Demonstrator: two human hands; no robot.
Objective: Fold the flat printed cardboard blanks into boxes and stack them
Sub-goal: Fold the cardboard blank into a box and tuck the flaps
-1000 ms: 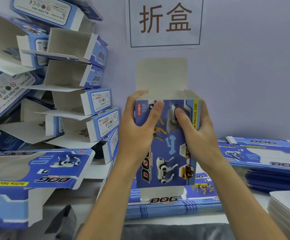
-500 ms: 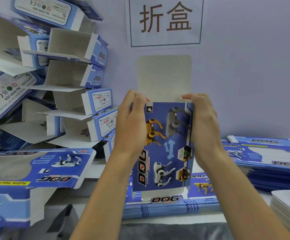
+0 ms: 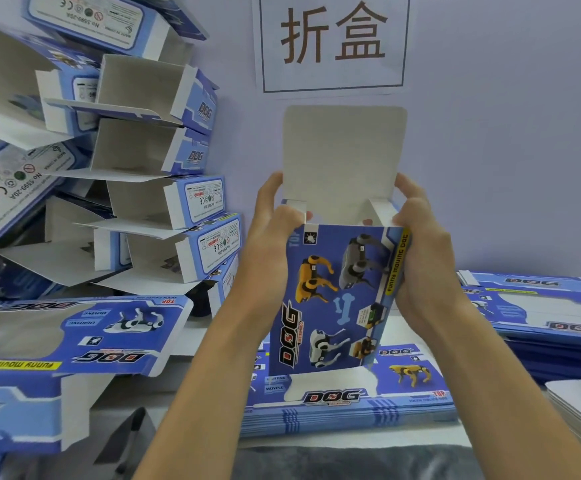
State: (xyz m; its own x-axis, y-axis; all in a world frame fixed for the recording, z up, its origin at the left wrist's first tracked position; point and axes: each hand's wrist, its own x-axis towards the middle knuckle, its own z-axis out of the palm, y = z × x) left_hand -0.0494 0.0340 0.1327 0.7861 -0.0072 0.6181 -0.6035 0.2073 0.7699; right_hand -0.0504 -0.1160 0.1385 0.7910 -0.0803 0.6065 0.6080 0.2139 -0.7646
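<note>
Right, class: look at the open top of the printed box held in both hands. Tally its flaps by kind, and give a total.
Large lid flap, standing upright: 1
Small side flaps, one on each side: 2
Total on the box: 3

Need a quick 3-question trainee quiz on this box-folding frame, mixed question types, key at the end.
1. True or false: the big top flap of the box in hand is already folded shut.
2. Multiple choice: where do the folded boxes pile up? A) at the person's left, against the wall B) at the person's right C) on the floor
3. Fill in: the left hand and the right hand both grip the box near its ____ end.

Key: 1 false, the flap stands upright and the top is open. 2 A; flat blanks lie under and behind the held box. 3 upper.
</note>
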